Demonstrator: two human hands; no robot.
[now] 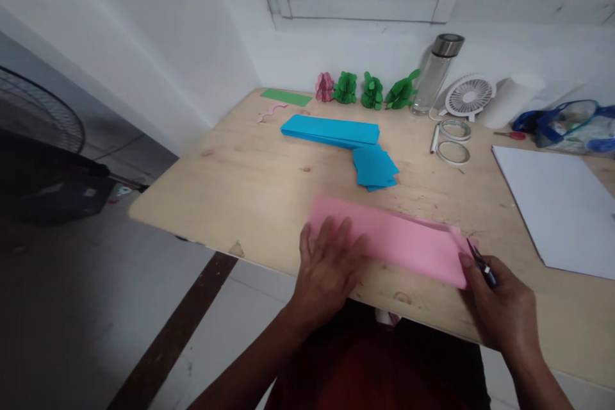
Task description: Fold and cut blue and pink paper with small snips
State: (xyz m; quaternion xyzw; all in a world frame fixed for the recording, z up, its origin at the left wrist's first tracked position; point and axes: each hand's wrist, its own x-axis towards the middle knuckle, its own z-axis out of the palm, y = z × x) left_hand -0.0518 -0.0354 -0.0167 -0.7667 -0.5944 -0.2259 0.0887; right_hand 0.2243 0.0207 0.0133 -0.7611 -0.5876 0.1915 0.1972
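A long pink paper strip (403,237), in more than one layer, lies near the table's front edge. My left hand (329,262) rests flat on its left end, fingers spread. At the other end my right hand (504,298) is closed around small scissors (482,264) with dark pointed blades. Its thumb also touches the strip's right corner, and the scissors' handles are mostly hidden in the palm. Beyond the pink paper sit a stack of long blue paper strips (331,129) and a loose pile of small blue paper pieces (375,166).
Along the wall stand green folded-paper figures (372,91), a pink one (325,87), a glass bottle (432,77) and a small white fan (469,97). Tape rolls (453,152) and a pen (435,139) lie mid-right. White paper sheets (560,205) cover the right side.
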